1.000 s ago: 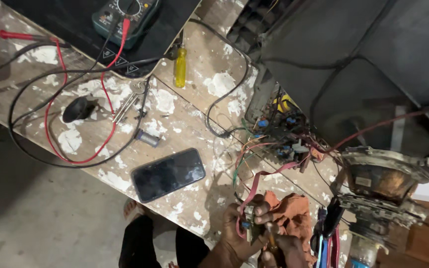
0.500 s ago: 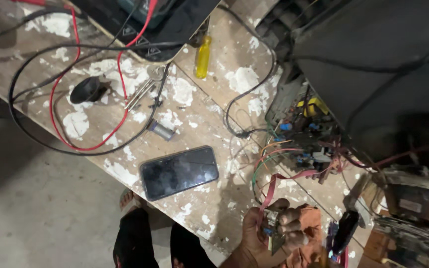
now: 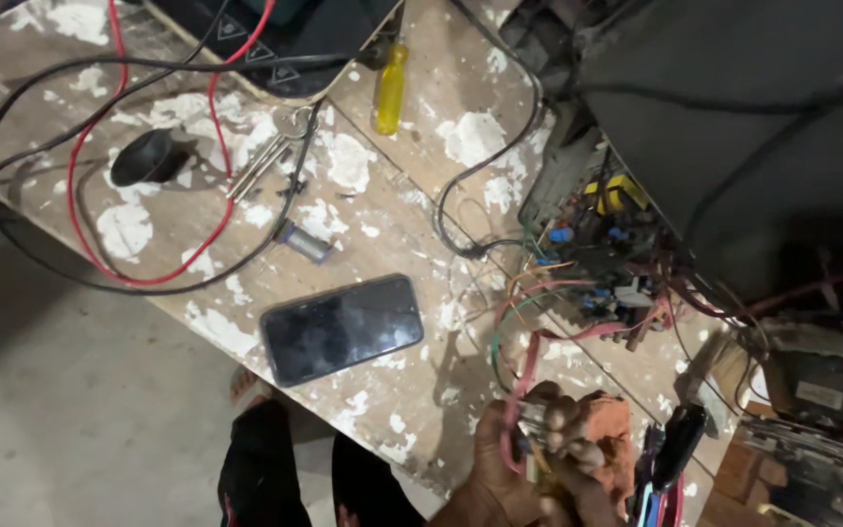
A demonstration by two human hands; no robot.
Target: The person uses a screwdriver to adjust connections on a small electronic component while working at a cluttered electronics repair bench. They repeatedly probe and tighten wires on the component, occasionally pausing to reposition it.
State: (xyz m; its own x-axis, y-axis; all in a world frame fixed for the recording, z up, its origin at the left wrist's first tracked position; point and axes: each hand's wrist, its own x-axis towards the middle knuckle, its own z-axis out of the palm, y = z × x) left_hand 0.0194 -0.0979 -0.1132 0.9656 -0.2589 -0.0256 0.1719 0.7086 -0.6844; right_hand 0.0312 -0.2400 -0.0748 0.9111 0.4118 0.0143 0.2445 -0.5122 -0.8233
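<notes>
Both hands sit at the bottom edge of the view, bunched together over the near edge of the bench [image 3: 412, 117]. The left hand [image 3: 500, 468] is clenched around a bundle of wires [image 3: 519, 390], with a pink-red loop running over its knuckles and up toward the circuit board [image 3: 597, 254]. The right hand [image 3: 587, 464] is pressed against the left, fingers curled in on the same spot; what exactly it grips is hidden between the fingers, so I cannot tell. An orange-red cloth [image 3: 609, 420] lies just behind the hands, touching them. Thin green, orange and pink leads rise from the bundle to the board, which lies at the open back of a large dark casing [image 3: 734, 127] on the right. Just right of the hands a black clip-like piece [image 3: 680, 444] with coloured leads hangs near the bench edge. To the left of the hands, well apart, a dark smartphone [image 3: 341, 327] lies flat, screen up. Farther out are a small grey cylinder [image 3: 302, 242], a pair of metal tweezers [image 3: 267, 161], a black cup-shaped part [image 3: 148, 156], a yellow-handled screwdriver [image 3: 389, 88], and red and black test leads [image 3: 139, 273] looping across the paint-spattered surface. Below the bench, the person's dark trousers [image 3: 265, 468] show against the floor.
</notes>
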